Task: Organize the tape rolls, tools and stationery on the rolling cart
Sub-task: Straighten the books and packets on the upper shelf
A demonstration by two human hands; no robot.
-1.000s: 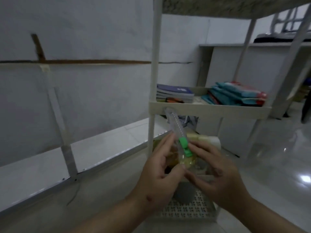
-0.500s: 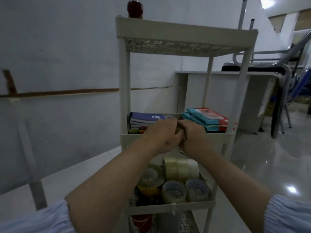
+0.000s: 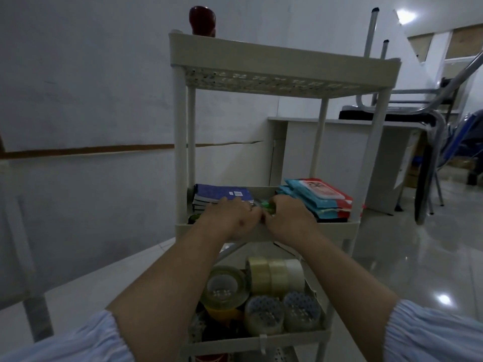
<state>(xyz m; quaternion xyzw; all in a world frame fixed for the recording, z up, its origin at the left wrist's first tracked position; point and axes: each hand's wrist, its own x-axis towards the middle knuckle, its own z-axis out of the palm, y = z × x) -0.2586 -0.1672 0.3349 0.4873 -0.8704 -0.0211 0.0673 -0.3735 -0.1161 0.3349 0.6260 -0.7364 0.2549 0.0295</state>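
Rolling cart of pale plastic stands against a grey-white wall, its middle shelf meeting both hands. At that shelf's left lies a stack of blue notebooks, probably grouped as stationery. The left hand curls beside them, knuckles up; what it holds I cannot tell. A small green-tipped tool, likely a cutter, shows between the hands, and the right hand has its grip pinching it, seemingly to settle it between the stacks. Further right sit teal and red packets. On the shelf below, tape rolls are packed together, clear and yellowish, apparently already sorted. A dark red cup tops the cart. Glossy floor tiles and a white worktop with chairs fill the right.
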